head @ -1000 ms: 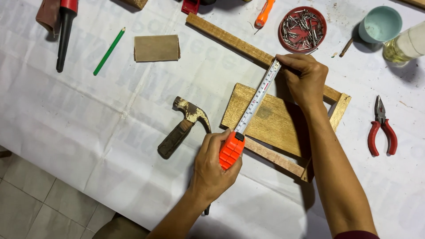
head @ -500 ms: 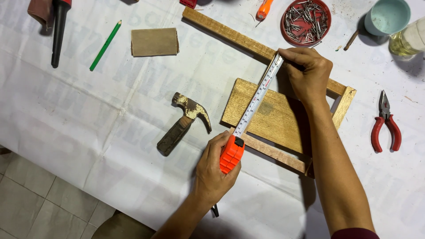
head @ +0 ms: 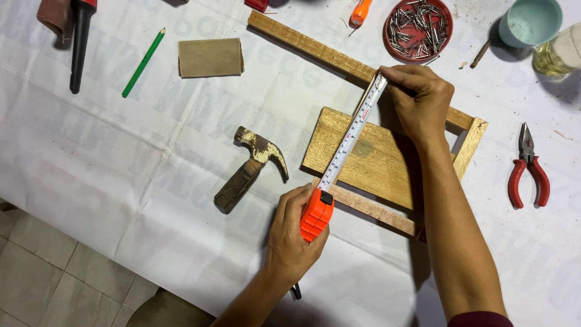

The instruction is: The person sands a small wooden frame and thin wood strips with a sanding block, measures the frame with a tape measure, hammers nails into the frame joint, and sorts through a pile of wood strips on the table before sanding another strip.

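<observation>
Orange tape measure case (head: pixel 316 214) gripped in left hand (head: pixel 293 233), barely shifted since half a second back | blade stretched taut across wooden board (head: pixel 369 158) | right hand (head: pixel 420 103) pinching blade tip against long strip (head: pixel 315 48) | measurement holding steady

At the lower centre of the frame the left hand (head: pixel 290 233) wraps its grip around an orange tape measure (head: pixel 316 213). Its blade runs up and right across a wooden board (head: pixel 369 160) to the right hand (head: pixel 420 103), which pins the tip against a long wooden strip (head: pixel 308 47). A hammer (head: pixel 251 166) lies just left of the board, red pliers (head: pixel 528 169) at the right edge, a dish of nails (head: pixel 417 27) at the top, all on the white surface (head: pixel 121 157).
</observation>
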